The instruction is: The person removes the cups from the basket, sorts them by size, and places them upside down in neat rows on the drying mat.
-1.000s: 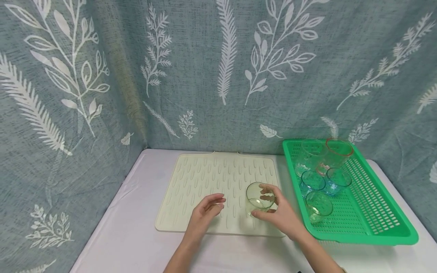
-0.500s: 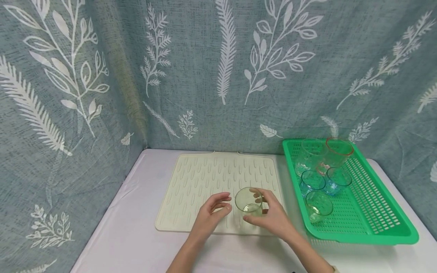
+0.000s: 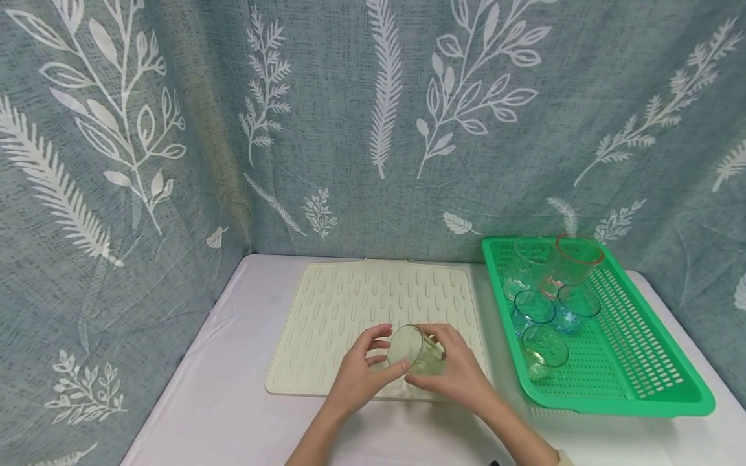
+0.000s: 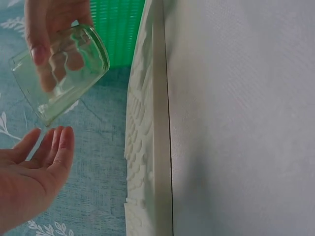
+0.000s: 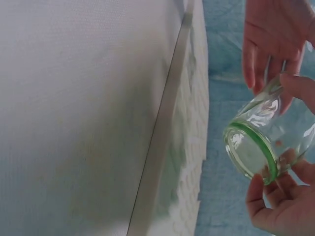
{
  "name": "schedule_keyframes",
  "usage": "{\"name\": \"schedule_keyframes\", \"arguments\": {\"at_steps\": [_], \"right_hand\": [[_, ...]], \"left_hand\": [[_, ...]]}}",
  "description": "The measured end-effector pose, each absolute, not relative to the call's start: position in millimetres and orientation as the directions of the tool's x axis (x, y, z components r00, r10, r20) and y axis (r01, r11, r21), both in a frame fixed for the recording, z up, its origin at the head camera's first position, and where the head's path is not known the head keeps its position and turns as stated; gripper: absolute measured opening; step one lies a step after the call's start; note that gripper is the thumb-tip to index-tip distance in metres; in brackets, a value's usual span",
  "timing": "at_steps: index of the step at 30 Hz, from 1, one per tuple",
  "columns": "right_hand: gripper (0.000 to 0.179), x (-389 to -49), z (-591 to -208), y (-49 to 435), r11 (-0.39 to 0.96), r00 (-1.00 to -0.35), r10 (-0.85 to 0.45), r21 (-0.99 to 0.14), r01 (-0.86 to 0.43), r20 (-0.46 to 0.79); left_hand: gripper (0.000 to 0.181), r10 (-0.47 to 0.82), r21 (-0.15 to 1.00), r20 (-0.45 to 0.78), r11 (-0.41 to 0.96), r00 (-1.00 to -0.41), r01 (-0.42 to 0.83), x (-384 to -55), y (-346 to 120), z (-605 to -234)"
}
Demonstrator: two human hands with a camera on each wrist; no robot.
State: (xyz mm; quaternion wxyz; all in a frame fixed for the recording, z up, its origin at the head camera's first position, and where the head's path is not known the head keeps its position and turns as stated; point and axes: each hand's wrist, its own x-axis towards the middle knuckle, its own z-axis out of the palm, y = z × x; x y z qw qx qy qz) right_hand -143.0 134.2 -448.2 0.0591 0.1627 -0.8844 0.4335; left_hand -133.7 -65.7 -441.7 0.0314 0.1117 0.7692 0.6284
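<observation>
A pale green glass tumbler (image 3: 430, 358) is tilted over the cream ridged mat, its mouth turned left in the head view. My right hand (image 3: 457, 369) grips it near its base, thumb and fingers on either side. In the right wrist view, the tumbler's thick green base (image 5: 250, 150) faces the camera above the right hand (image 5: 288, 201). My left hand (image 3: 364, 372) is by the rim with fingers loosely spread, its thumb overlapping the rim in the head view. From the left wrist, the left hand's fingertips (image 4: 64, 135) sit just below the tumbler's rim.
The cream drying mat (image 3: 326, 323) lies on a white-covered table (image 3: 221, 388). To the right stands a green plastic basket (image 3: 612, 408) holding several tumblers, including a red-rimmed one (image 3: 579, 255), blue ones (image 3: 533, 310) and a green one (image 3: 544, 353). A patterned curtain (image 3: 350, 129) hangs behind.
My right hand has brought the tumbler left and tipped it from nearly upright until its mouth faces the left hand. The left hand has shifted right, up to the rim.
</observation>
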Motion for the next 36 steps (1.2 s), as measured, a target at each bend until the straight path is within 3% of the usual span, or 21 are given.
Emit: {"name": "schedule_keyframes", "arguments": {"at_steps": [8, 19, 30, 36], "right_hand": [[0.072, -141.0, -448.9, 129.7, 0.565, -0.889, -0.314, -0.687, -0.456, 0.333], [0.079, -140.2, -449.3, 129.1, 0.541, -0.887, -0.329, -0.705, -0.459, 0.325], [0.077, -141.0, -446.0, 129.5, 0.232, -0.969, -0.233, -0.964, -0.131, 0.076], [0.069, -143.5, -446.7, 125.5, -0.023, -0.972, -0.21, -0.993, 0.116, -0.108]], "left_hand": [[0.069, 0.231, 0.968, 0.071, 0.22, -0.97, 0.123, -135.7, -63.2, -443.9], [0.061, 0.197, 0.987, 0.013, 0.156, -0.98, 0.045, -136.0, -65.2, -445.5], [0.057, 0.153, 0.99, -0.085, -0.1, -0.984, -0.101, -137.8, -69.1, -449.1], [0.061, 0.135, 0.959, -0.112, -0.244, -0.984, -0.143, -138.2, -68.6, -446.6]]}}
